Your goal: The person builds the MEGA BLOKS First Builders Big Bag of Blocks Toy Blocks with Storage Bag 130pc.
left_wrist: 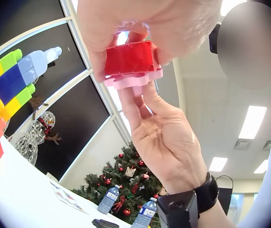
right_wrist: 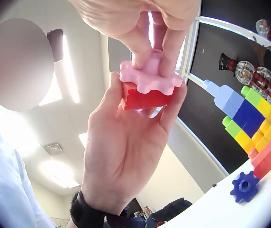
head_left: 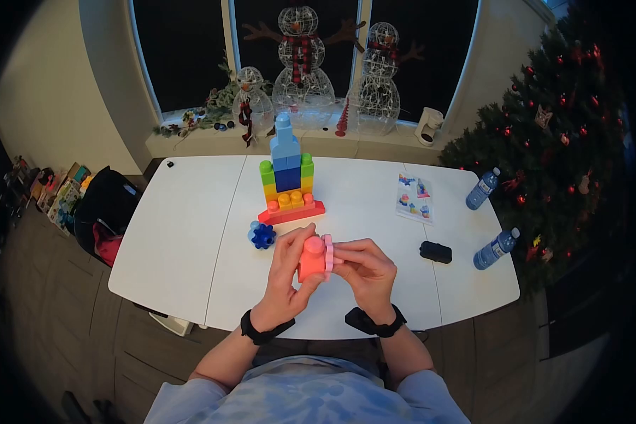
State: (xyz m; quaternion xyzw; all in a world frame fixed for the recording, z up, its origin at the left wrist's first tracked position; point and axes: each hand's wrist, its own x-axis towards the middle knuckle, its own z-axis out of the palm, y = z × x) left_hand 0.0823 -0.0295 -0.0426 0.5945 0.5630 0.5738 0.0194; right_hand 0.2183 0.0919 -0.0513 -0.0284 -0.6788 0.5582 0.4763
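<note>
Above the table, my left hand (head_left: 284,279) grips a red toy building block (head_left: 309,266) with a rounded stud. My right hand (head_left: 369,277) pinches the knob of a pink toy gear (right_wrist: 149,78), whose toothed disc lies flat against one side of the block. Seen from the left wrist, the block's hollow underside shows bright red, with the gear's edge along it. Just beyond the hands stands a tower of blocks (head_left: 287,179) on a red base, in yellow, green and blue. Beside its base lie a dark blue gear (head_left: 263,237) and a light blue piece (head_left: 253,227) partly behind it.
A sheet with pictures of block builds (head_left: 415,199) lies on the white table (head_left: 177,233), right of the tower. Farther right are a black case (head_left: 436,252) and two water bottles (head_left: 483,189). A decorated Christmas tree (head_left: 537,148) stands past the table's right end.
</note>
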